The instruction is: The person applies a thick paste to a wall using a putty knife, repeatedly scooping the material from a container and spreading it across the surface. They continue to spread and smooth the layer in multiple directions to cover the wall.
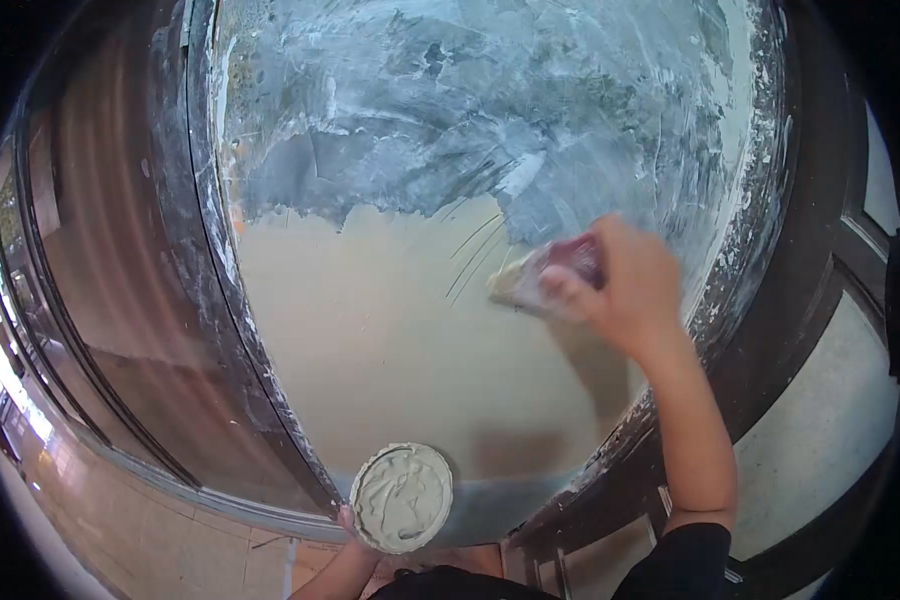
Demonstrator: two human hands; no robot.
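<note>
Nearest us, our left hand [347, 520] was closed under the rim of a round plate [402, 497], mostly hidden behind it. The plate was heaped with pale putty [410, 480]. We judged the putty soft, wet and apt to slide, so the plate was best held from beneath. Up and to the right, well apart, our right hand [625, 285] was clamped on the red handle of a putty knife [530, 280]. Its blade looked thin and springy and lay against the wall panel [390, 340]. Above both hands the panel was bare grey, and right of it ran a dark frame [790, 300].
</note>
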